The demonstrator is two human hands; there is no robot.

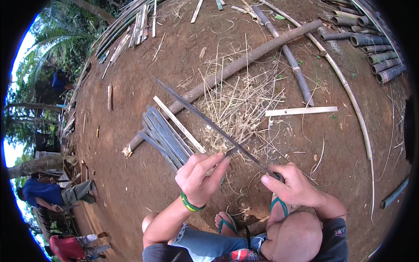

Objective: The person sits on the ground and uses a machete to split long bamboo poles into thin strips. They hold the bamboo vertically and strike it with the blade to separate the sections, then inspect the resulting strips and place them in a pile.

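My right hand (297,185) is closed around the dark handle of a machete. Its long dark blade (196,112) slants up to the left, over the ground. Between thumb and fingers, my left hand (198,177) pinches a short thin dark strip (233,150), whose far end meets or crosses the blade; whether they touch I cannot tell. What the strip is made of does not show clearly. Just beyond my left hand lies a bundle of dark bamboo strips (162,133), one end propped on a wooden pole (227,70). A pale split slat (179,124) rests beside them.
Pale shavings (244,100) are heaped on the brown dirt. A second pole (288,54), a flat pale slat (301,111) and a long thin cane (345,83) lie beyond. Bamboo tubes (371,41) are stacked far right. Two people (37,192) are at the left.
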